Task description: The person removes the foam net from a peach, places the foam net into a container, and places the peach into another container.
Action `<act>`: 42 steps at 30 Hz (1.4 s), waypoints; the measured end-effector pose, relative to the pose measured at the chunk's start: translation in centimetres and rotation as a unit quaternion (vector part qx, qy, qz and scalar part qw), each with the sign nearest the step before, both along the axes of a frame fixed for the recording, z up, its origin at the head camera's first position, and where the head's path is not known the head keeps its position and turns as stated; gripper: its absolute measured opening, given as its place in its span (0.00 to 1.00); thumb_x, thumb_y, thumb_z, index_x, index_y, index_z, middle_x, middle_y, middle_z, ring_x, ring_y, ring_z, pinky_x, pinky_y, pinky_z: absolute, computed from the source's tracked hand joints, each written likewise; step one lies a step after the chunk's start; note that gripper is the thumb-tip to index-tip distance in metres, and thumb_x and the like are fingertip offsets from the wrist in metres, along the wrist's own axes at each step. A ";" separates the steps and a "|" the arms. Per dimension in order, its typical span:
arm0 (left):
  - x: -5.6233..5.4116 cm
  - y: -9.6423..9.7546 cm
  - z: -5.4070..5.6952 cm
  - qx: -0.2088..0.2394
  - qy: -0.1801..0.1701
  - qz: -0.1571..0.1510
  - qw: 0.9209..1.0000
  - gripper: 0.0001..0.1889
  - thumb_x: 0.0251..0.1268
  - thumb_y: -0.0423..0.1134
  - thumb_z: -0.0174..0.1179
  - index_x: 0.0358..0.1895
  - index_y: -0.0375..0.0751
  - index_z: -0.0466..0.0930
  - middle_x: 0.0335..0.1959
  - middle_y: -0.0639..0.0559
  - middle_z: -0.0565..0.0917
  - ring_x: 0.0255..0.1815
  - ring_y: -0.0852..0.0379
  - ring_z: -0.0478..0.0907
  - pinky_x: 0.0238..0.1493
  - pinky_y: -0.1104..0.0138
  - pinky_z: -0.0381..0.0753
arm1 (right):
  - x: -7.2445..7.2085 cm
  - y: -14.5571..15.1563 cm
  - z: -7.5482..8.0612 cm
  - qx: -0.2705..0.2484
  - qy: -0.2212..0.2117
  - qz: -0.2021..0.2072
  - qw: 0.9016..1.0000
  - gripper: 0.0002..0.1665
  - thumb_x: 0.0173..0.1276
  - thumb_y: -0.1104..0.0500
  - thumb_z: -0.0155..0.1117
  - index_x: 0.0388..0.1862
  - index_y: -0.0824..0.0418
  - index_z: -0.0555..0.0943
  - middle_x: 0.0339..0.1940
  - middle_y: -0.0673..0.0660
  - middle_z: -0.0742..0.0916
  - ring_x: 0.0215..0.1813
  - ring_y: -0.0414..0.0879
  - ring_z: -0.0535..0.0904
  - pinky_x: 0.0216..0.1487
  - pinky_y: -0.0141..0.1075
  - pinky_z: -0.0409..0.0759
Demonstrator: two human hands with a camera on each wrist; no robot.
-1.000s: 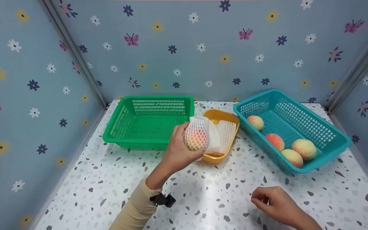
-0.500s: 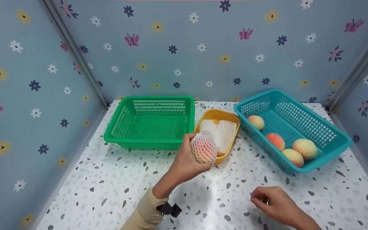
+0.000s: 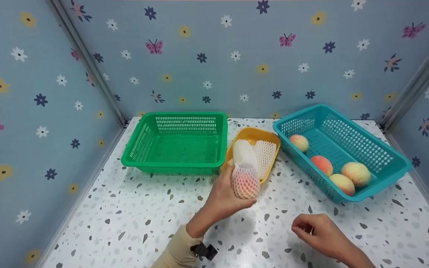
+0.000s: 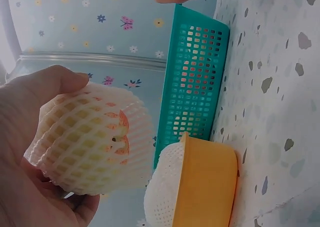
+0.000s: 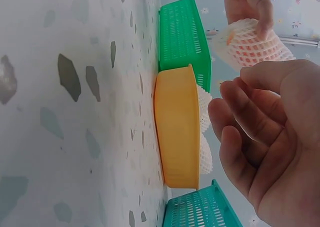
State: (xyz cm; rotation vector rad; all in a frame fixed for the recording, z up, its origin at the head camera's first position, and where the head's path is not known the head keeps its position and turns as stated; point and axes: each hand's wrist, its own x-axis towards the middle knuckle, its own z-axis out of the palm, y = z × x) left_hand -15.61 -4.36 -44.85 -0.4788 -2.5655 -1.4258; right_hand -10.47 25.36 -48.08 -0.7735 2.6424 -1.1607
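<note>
My left hand [image 3: 223, 199] grips a peach [image 3: 245, 185] wrapped in a white foam net sleeve, raised in front of the yellow tray [image 3: 266, 134]. The left wrist view shows fingers and thumb curled about the netted peach [image 4: 95, 137]. Loosely curled and holding nothing, my right hand [image 3: 320, 236] hovers low at the front right, apart from the peach. Inside the tray lie white foam net sleeves [image 3: 264, 156], partly hidden behind the left hand and peach. Several bare peaches [image 3: 355, 174] sit in the teal basket [image 3: 382, 182].
A green basket [image 3: 177, 163] stands at the back left, beside the tray. The speckled white tabletop [image 3: 136, 216] stretches across the front. Flower-patterned panels [image 3: 207, 56] wall in the back and both sides.
My left hand has moved right and toward me with the netted peach, showing more of the sleeves in the tray. The right hand has hardly moved.
</note>
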 end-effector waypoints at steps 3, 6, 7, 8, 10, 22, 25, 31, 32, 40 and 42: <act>0.0 0.3 -0.7 -0.008 -0.006 0.001 1.000 0.52 0.33 0.47 0.81 0.66 0.41 0.61 0.52 0.51 0.74 0.50 0.57 0.73 0.50 0.62 0.77 | -0.1 -0.3 0.0 -0.002 -0.003 0.001 1.000 0.06 0.69 0.54 0.65 0.32 0.52 0.84 0.25 0.45 0.85 0.26 0.35 0.77 0.26 0.32 0.78; 0.0 0.6 -1.5 -0.006 0.001 0.000 1.000 0.51 0.32 0.46 0.82 0.65 0.41 0.62 0.51 0.52 0.74 0.49 0.57 0.73 0.50 0.63 0.77 | -0.2 -0.5 0.0 -0.002 -0.009 0.001 1.000 0.06 0.69 0.53 0.65 0.32 0.52 0.84 0.25 0.45 0.84 0.26 0.35 0.77 0.26 0.32 0.78; 0.0 0.7 -1.7 -0.005 0.003 -0.001 1.000 0.51 0.32 0.45 0.82 0.64 0.41 0.62 0.50 0.52 0.74 0.49 0.58 0.74 0.49 0.63 0.77 | -0.2 -0.5 0.0 -0.003 -0.010 0.001 1.000 0.07 0.69 0.53 0.65 0.32 0.52 0.84 0.25 0.45 0.84 0.26 0.35 0.77 0.26 0.32 0.78; 0.0 0.8 -2.0 -0.005 0.006 -0.001 1.000 0.51 0.31 0.45 0.82 0.64 0.40 0.62 0.50 0.52 0.74 0.49 0.58 0.74 0.49 0.63 0.77 | -0.2 -0.5 -0.1 -0.003 -0.010 0.001 1.000 0.07 0.69 0.53 0.65 0.32 0.52 0.84 0.25 0.44 0.84 0.26 0.35 0.77 0.26 0.32 0.78; 0.0 1.0 -2.4 -0.001 0.008 -0.002 1.000 0.50 0.31 0.44 0.82 0.64 0.40 0.63 0.50 0.52 0.74 0.49 0.57 0.74 0.50 0.63 0.77 | -0.2 -0.6 -0.1 -0.005 -0.007 0.002 1.000 0.07 0.69 0.53 0.65 0.32 0.53 0.84 0.25 0.44 0.84 0.26 0.35 0.77 0.26 0.32 0.78; 0.5 2.7 -4.5 0.016 -0.016 0.004 1.000 0.52 0.30 0.43 0.82 0.65 0.45 0.61 0.53 0.54 0.72 0.53 0.57 0.73 0.54 0.63 0.75 | -0.2 -0.6 -0.3 -0.006 -0.015 -0.002 1.000 0.06 0.69 0.53 0.65 0.32 0.52 0.83 0.25 0.45 0.84 0.25 0.35 0.76 0.25 0.32 0.78; 0.7 3.0 -4.9 0.022 -0.015 -0.002 1.000 0.53 0.29 0.42 0.82 0.66 0.44 0.61 0.54 0.54 0.72 0.54 0.58 0.72 0.56 0.63 0.74 | -0.2 -0.5 -0.4 -0.003 -0.025 0.000 1.000 0.07 0.69 0.52 0.65 0.33 0.53 0.84 0.25 0.46 0.84 0.26 0.35 0.76 0.26 0.32 0.78; 0.6 3.4 -5.8 0.028 -0.020 -0.006 0.999 0.54 0.30 0.42 0.82 0.68 0.39 0.60 0.54 0.55 0.71 0.54 0.60 0.72 0.57 0.65 0.73 | -0.2 -0.4 -0.6 0.012 -0.031 -0.004 0.999 0.05 0.69 0.54 0.65 0.33 0.53 0.84 0.25 0.45 0.84 0.26 0.36 0.76 0.26 0.32 0.78; 0.6 3.5 -5.9 0.026 -0.021 -0.006 0.999 0.54 0.30 0.42 0.81 0.68 0.39 0.60 0.54 0.56 0.71 0.54 0.60 0.72 0.57 0.65 0.73 | -0.2 -0.4 -0.6 0.014 -0.032 -0.006 0.999 0.05 0.68 0.54 0.65 0.33 0.53 0.84 0.25 0.44 0.84 0.26 0.36 0.76 0.26 0.32 0.79; 0.4 3.7 -6.6 0.020 -0.036 -0.006 0.999 0.52 0.30 0.43 0.82 0.65 0.45 0.61 0.53 0.56 0.71 0.54 0.59 0.72 0.56 0.64 0.74 | -0.1 -0.1 -0.9 0.013 -0.030 -0.007 0.999 0.07 0.69 0.52 0.65 0.34 0.54 0.84 0.26 0.46 0.85 0.26 0.36 0.77 0.26 0.33 0.79; 0.4 3.7 -6.7 0.018 -0.043 -0.003 0.999 0.52 0.30 0.43 0.83 0.65 0.45 0.61 0.53 0.56 0.71 0.54 0.59 0.72 0.56 0.64 0.74 | -0.1 -0.1 -0.9 0.012 -0.029 -0.008 0.999 0.07 0.69 0.53 0.65 0.34 0.53 0.84 0.26 0.47 0.85 0.26 0.36 0.77 0.27 0.33 0.79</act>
